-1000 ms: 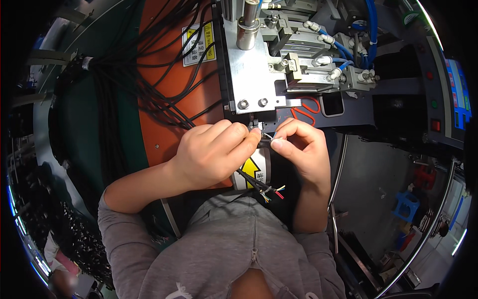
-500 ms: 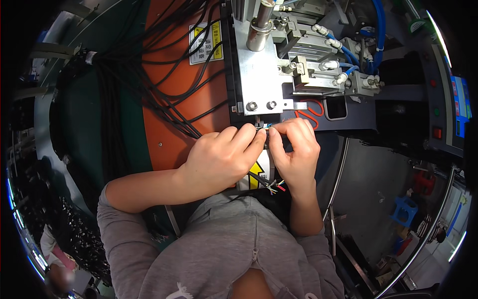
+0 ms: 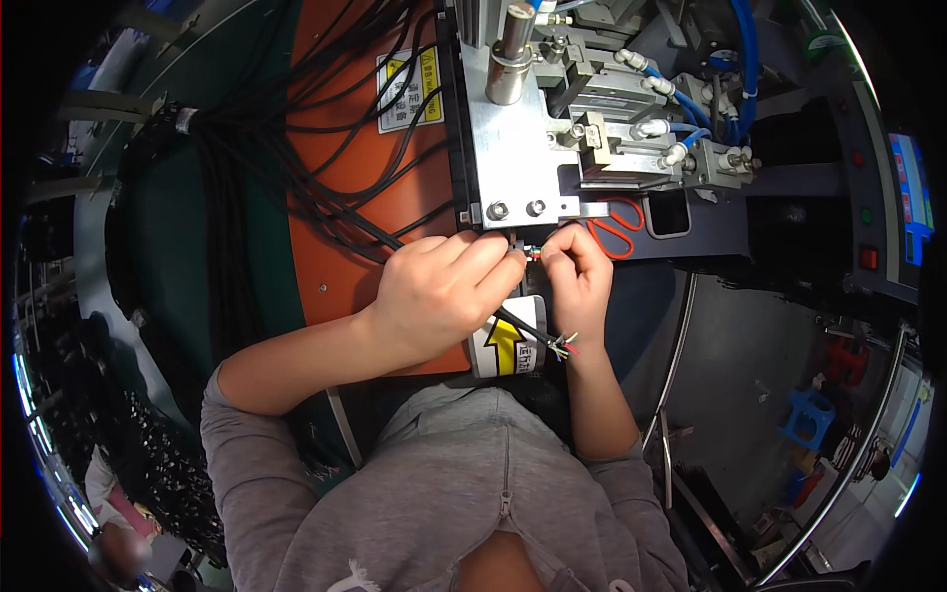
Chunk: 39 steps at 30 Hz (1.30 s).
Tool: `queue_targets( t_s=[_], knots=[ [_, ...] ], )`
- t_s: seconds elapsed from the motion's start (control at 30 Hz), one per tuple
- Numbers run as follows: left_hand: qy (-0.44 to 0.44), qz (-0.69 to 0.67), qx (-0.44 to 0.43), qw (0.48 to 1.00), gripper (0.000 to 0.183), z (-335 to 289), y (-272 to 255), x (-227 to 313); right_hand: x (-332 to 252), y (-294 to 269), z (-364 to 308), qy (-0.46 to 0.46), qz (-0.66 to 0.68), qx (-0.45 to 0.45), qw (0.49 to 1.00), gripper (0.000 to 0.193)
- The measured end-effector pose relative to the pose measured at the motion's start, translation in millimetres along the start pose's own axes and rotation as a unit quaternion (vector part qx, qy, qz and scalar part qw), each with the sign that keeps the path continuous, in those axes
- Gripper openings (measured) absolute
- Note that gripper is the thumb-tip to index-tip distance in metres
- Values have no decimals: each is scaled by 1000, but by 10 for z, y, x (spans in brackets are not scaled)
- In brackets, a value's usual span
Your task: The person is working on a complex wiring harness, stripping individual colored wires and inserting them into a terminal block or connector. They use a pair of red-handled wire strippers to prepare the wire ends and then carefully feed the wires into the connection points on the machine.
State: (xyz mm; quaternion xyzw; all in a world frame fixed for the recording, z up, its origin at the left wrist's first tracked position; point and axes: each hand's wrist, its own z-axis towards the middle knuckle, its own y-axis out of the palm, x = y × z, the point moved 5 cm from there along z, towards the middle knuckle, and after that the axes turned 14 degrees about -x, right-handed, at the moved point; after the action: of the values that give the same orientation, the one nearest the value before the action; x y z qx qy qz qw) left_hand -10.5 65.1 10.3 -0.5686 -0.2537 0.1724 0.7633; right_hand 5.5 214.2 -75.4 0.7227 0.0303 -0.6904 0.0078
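So both hands are pinching the same black cable: left hand and right hand grip its stripped end right under the metal press block. Looks risky; those loose coloured wires could splay or miss the slot if either pinch slips.

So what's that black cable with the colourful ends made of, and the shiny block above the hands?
The black cable looks like matt rubber or plastic sheathing: it bends softly, and thin coloured wires, probably plastic-coated, poke out of its cut end. The block looks like bare metal, perhaps aluminium: silver-grey, flat, dully shiny, with two bolts. The left hand and right hand pinch wire ends beneath it.
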Motion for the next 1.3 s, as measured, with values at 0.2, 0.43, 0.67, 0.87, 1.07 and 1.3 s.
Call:
queue_targets(
  t_s=[0.2, 0.43, 0.67, 0.87, 1.07, 1.3],
  knots=[
    [-32, 16, -36, 999, 21, -14, -49, 27, -195, 50, -14, -49, -127, 43, 990, 10],
    [-68, 110, -124, 984, 21, -93, -81, 71, -260, -65, -39, -74, 42, 5, 996, 11],
    [-12, -9, -50, 999, 30, -61, -113, 4, -647, -101, -151, -275, 8, -134, 952, 21],
    [76, -47, 78, 993, 32, -24, -337, 89, -728, -80, -160, -288, 28, -94, 953, 20],
    [24, -166, 54, 984, 19, -48, -246, 2, -832, 59, -138, -306, -74, -9, 949, 25],
    [26, -178, 63, 982, 17, -40, -229, -12, -676, 112, -94, -205, 65, -14, 976, 16]
  ],
)
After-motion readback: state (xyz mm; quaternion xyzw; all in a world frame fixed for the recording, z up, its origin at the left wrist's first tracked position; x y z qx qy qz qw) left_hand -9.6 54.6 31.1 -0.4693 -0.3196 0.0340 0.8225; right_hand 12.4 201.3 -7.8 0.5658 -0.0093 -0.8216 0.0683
